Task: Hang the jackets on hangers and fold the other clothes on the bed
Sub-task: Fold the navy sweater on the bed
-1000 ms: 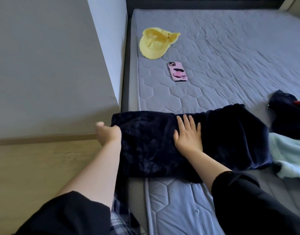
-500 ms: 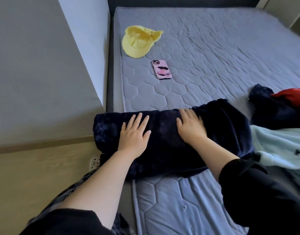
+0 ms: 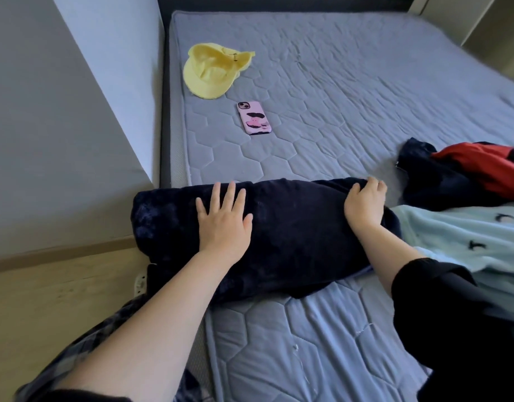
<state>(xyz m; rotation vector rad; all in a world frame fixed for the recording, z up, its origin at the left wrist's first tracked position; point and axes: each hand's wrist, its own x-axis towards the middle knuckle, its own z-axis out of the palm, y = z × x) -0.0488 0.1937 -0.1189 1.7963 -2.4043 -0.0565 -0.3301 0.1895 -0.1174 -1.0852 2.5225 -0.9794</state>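
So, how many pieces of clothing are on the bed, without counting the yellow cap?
3 visible: the navy fleece in front, the light blue garment right of it, and the dark-and-red bundle behind that, at the frame edge. The bundle may be more than one piece.

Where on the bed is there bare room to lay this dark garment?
Free: the mattress right of the phone and yellow cap, and the near strip below the dark garment. Crowded: the right edge, with the red-and-navy clothing and pale blue garment.
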